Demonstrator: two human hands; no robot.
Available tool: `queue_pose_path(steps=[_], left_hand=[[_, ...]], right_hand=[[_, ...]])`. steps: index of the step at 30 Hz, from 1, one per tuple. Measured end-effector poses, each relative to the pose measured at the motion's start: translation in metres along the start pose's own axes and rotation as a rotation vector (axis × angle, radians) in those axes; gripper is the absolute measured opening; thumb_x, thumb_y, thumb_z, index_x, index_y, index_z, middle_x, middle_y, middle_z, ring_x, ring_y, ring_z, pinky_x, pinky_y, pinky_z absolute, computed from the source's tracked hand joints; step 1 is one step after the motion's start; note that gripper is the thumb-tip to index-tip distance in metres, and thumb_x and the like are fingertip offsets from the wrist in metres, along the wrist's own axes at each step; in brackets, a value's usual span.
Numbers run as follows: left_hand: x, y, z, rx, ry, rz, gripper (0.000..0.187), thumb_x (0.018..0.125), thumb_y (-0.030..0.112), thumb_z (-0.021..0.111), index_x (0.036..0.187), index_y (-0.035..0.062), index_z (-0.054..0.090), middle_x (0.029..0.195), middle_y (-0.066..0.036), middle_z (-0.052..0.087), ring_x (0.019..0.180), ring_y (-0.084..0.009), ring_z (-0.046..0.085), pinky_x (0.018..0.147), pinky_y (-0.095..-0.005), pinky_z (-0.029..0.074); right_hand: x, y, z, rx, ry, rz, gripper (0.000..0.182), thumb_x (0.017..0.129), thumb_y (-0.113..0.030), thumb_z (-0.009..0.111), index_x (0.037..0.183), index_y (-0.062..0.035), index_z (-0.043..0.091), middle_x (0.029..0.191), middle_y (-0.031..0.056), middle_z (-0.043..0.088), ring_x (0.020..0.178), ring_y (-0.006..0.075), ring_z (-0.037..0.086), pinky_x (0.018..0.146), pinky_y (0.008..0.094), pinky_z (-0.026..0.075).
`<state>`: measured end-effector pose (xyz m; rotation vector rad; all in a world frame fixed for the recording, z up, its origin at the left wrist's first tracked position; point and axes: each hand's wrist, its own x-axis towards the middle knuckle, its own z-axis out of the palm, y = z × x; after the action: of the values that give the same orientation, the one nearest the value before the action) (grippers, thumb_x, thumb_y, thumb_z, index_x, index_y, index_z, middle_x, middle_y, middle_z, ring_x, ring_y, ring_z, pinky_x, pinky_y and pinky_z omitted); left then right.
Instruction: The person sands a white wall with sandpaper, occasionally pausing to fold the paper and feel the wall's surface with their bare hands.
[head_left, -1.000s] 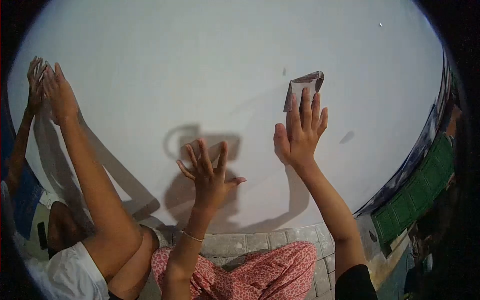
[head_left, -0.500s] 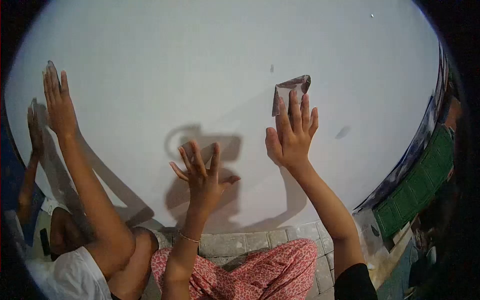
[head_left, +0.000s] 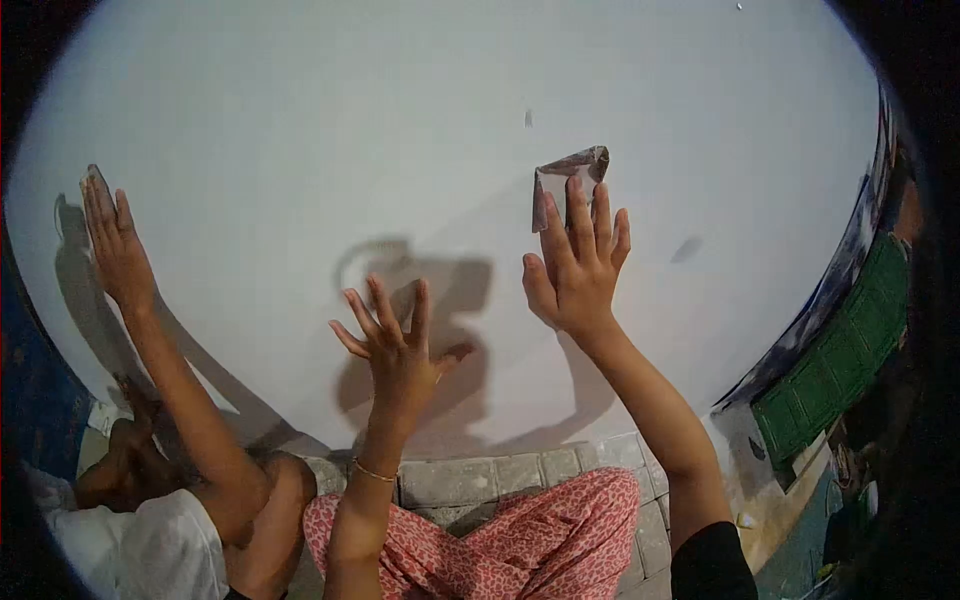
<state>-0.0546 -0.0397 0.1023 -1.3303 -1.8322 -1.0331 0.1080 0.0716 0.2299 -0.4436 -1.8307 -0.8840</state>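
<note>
My right hand (head_left: 578, 275) lies nearly flat against a white wall (head_left: 450, 120), its fingers pressing a piece of sandpaper (head_left: 552, 183) to the surface. The sheet is pale on the side facing me, with dark brown, curled edges above and left of the fingertips. Part of it is hidden under the fingers. Lower and to the left, my left hand (head_left: 398, 350) has its fingers spread, with nothing in it. It is close to the wall; whether the fingertips touch cannot be made out.
At left a seated co-worker's hand (head_left: 118, 250) is raised to the wall, with something dark at its fingertips. A green panel (head_left: 835, 350) leans at right. Grey paving bricks (head_left: 450, 483) run along the wall's foot. A hard shadow (head_left: 455, 290) falls behind my left hand.
My right hand and the sandpaper have shifted slightly down relative to marks on the wall. The co-worker's raised hand has slid down, and their other hand has dropped from the wall.
</note>
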Motion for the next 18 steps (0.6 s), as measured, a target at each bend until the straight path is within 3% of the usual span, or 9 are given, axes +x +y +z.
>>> queue_pose_path(steps=[2,18], left_hand=[[0.0017,0.0034,-0.0014,-0.089,0.074,-0.012,0.113,0.058,0.062,0.073,0.147,0.0279,0.013,0.151,-0.022,-0.005,0.137,-0.0454,-0.009,0.098,-0.0704,-0.008],[-0.0001,0.0004,0.0042,-0.05,0.071,-0.01,0.115,0.055,0.067,0.071,0.147,0.0288,0.013,0.151,-0.022,-0.005,0.137,-0.046,-0.01,0.098,-0.0705,-0.009]], right_hand=[[-0.0019,-0.0004,0.0002,0.003,0.0,0.003,0.05,0.086,-0.036,0.047,0.13,-0.0138,0.051,0.143,0.0119,0.037,0.136,0.0329,0.027,0.11,0.0492,0.008],[-0.0073,0.0004,0.0028,0.003,0.015,-0.005,0.05,0.085,-0.035,0.049,0.131,-0.0154,0.051,0.143,0.0114,0.037,0.136,0.0321,0.026,0.109,0.0503,0.009]])
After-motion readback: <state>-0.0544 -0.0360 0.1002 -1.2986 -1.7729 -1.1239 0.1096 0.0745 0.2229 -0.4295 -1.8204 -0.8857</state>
